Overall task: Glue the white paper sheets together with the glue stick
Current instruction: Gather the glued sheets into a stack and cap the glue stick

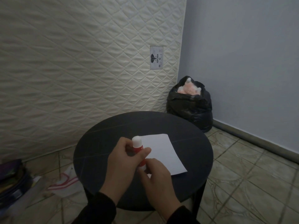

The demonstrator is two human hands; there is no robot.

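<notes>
A white paper sheet (163, 152) lies flat at lower centre of the frame, its near corner pointing lower right. Just left of it, a red glue stick (138, 150) with a white cap stands tilted, cap uppermost, its lower end overlapping the sheet's left edge.

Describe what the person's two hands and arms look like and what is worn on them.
Both hands are bare: no gloves, rings, watch or bracelets show on the left hand or the right hand. Each forearm is covered by a long, dark, black-looking sleeve of soft, slightly fuzzy fabric, the left sleeve and the right sleeve both ending at the wrist. No markings or logos are visible on them.
</notes>
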